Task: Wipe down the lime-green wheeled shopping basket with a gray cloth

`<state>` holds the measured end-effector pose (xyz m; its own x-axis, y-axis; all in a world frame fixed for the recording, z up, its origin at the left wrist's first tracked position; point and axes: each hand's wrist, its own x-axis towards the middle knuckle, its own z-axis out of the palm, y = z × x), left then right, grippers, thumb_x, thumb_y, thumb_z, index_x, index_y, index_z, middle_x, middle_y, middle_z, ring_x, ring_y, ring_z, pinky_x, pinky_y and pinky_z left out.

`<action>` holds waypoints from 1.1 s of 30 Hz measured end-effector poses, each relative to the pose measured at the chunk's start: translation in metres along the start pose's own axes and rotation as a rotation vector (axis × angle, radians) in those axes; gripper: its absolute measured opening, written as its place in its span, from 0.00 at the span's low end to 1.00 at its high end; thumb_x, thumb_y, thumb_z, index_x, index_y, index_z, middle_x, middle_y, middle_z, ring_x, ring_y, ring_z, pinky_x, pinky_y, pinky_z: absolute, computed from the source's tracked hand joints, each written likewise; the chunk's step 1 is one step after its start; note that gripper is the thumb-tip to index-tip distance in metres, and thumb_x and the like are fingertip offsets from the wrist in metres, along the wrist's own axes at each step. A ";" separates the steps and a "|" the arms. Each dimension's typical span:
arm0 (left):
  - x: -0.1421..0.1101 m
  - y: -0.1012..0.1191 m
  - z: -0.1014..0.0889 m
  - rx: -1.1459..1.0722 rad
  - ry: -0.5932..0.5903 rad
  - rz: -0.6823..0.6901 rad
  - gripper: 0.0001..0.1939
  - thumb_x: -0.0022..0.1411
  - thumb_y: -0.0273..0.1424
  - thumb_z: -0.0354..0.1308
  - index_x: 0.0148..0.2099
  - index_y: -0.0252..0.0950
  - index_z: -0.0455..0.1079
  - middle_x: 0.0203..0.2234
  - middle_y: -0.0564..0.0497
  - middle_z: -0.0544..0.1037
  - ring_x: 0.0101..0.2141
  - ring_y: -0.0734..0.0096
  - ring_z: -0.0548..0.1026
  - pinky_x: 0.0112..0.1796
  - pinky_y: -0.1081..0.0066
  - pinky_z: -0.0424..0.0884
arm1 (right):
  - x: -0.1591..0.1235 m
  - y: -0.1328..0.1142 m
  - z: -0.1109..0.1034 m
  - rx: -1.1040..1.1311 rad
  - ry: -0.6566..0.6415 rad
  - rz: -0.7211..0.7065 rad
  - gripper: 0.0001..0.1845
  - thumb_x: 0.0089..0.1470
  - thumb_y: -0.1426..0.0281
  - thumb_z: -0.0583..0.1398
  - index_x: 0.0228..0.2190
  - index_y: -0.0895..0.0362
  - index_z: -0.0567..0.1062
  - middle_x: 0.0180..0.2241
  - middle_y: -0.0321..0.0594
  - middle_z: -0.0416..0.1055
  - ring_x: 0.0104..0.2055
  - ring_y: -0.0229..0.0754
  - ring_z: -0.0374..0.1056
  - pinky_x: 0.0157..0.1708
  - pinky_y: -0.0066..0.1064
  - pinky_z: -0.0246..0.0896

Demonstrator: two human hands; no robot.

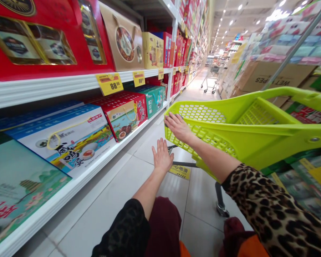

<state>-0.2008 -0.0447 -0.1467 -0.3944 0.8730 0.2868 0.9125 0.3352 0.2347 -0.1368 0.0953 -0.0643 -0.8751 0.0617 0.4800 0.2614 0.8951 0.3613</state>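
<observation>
My right hand (178, 127) lies over the near front corner of a lime-green shopping cart (270, 137), its fingers bent over the rim. Its forearm crosses in front of the cart's perforated side. Lower and to the left, my left hand (162, 157) is held out above the floor with fingers spread and nothing in it. The cart's dark lower frame shows just behind that hand. Under the basket, one caster wheel (222, 210) rests on the tiles.
A white shelf (96, 157) with boxed goods runs along the left. Yellow price tags (109, 84) hang from its upper edge. Stacked cartons (275, 76) and packs stand at right. Farther down the aisle is another cart (212, 79). A yellow floor sign (181, 172) lies ahead.
</observation>
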 end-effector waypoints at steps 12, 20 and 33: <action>-0.001 -0.003 0.001 0.085 -0.021 0.028 0.37 0.59 0.38 0.48 0.65 0.25 0.42 0.64 0.39 0.44 0.64 0.58 0.41 0.59 0.48 0.43 | -0.046 -0.029 0.043 -0.071 -0.137 -0.124 0.19 0.57 0.77 0.51 0.49 0.67 0.69 0.54 0.52 0.64 0.60 0.53 0.53 0.57 0.48 0.52; -0.002 0.019 -0.015 0.055 -0.001 0.038 0.36 0.60 0.37 0.47 0.65 0.23 0.43 0.64 0.39 0.43 0.64 0.57 0.41 0.59 0.47 0.42 | -0.039 -0.006 -0.016 -0.086 -0.005 -0.101 0.22 0.58 0.77 0.49 0.55 0.65 0.63 0.58 0.50 0.58 0.63 0.53 0.46 0.59 0.49 0.46; -0.020 0.052 -0.026 0.048 -0.028 0.117 0.37 0.60 0.38 0.47 0.65 0.23 0.41 0.64 0.38 0.42 0.64 0.57 0.40 0.59 0.48 0.41 | -0.145 -0.025 -0.011 -0.069 -0.317 -0.042 0.18 0.55 0.79 0.52 0.47 0.67 0.70 0.51 0.53 0.67 0.58 0.53 0.56 0.55 0.48 0.54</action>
<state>-0.1481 -0.0537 -0.1158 -0.2823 0.9166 0.2832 0.9565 0.2462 0.1566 -0.0117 0.0586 -0.1340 -0.9662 0.1693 0.1945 0.2396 0.8682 0.4344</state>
